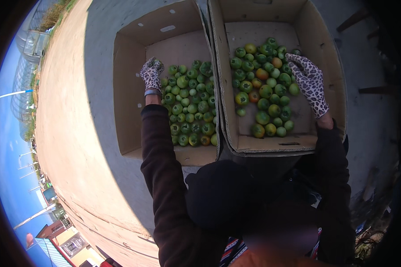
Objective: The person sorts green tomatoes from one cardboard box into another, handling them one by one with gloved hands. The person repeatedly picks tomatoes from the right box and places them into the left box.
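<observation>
Two open cardboard boxes stand side by side below me. The left box (pixel 129 89) holds many small green tomatoes (pixel 189 107). The right box (pixel 329 75) holds larger green tomatoes (pixel 265 91), some turning orange. Both hands wear leopard-print gloves. My left hand (pixel 152 73) rests on the tomatoes at the left edge of the pile in the left box; I cannot tell if it grips one. My right hand (pixel 309 82) lies flat, fingers apart, on the right side of the pile in the right box.
The boxes sit on a grey concrete surface (pixel 102 40). A sandy dirt path (pixel 62 133) runs along the left. My dark sleeves (pixel 165 178) and dark clothing fill the lower middle. Buildings and sky curve along the left rim.
</observation>
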A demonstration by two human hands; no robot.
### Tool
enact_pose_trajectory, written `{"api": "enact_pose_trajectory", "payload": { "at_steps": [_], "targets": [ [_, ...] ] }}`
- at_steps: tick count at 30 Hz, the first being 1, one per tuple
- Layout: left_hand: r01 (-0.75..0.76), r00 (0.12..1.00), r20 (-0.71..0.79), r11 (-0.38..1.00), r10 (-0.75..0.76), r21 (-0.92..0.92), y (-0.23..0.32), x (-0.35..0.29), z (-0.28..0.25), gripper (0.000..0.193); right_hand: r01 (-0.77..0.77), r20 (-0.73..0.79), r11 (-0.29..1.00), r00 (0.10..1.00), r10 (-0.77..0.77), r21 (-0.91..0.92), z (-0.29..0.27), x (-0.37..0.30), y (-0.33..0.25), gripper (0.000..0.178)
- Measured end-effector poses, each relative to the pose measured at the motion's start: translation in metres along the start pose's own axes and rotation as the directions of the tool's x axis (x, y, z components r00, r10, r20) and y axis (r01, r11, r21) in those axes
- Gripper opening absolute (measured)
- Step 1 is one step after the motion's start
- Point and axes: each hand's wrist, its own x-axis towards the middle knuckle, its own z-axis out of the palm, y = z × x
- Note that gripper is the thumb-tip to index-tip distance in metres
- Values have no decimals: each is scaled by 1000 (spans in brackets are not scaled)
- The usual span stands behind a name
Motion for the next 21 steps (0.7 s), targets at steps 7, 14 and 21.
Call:
{"api": "enact_pose_trajectory", "payload": {
  "at_steps": [7, 14, 21],
  "targets": [
    [-204, 968, 65, 610, 242, 765, -68, 27, -25, 32, 28, 110, 990, 994, -12, -140, 0, 1, -5, 21],
    [-299, 953, 233, 479, 194, 825, -83, 35, -33, 30, 19, 149, 985, 989, 6, -169, 1, 0, 4, 22],
    [-341, 940, 299, 449, 163, 826, -94, 41, -44, 34, -19, 76, 983, 997, 34, -182, 3, -1, 14, 24]
  ]
}}
